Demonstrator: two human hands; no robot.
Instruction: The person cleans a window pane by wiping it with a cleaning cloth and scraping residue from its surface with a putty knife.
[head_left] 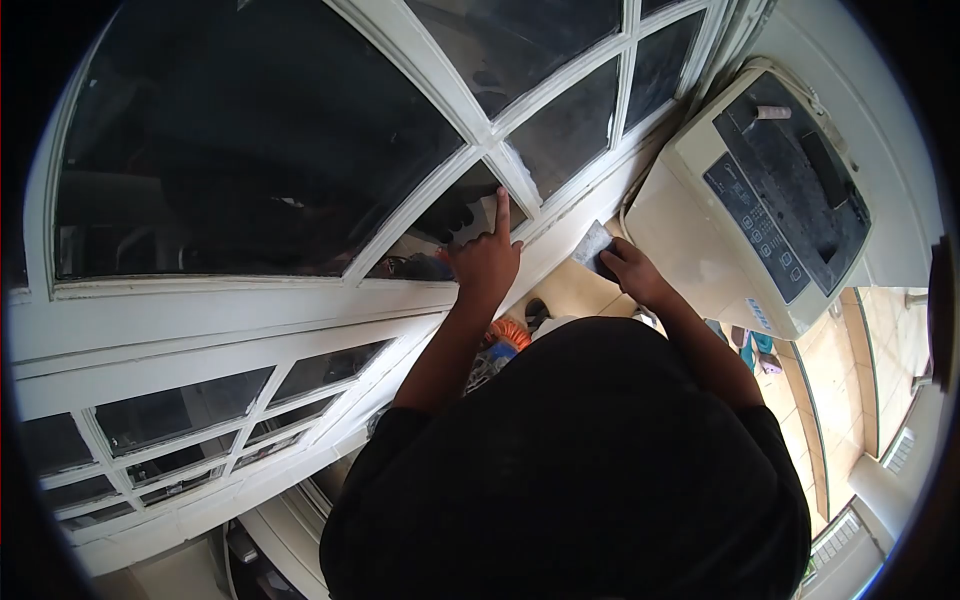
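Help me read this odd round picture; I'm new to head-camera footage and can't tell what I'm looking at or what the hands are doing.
The picture comes from one camera worn on a person's head, looking forward and down, so the lens bends everything into a circle. The dark mass at the bottom is the person's own black shirt. Both bare arms reach out from it. The left hand rests against the white window frame, index finger pointing up along a bar between dark glass panes. The right hand holds a small grey pad, perhaps a sanding or cleaning piece, down by the frame's lower edge. To the right stands a top-loading washing machine on a tiled floor.
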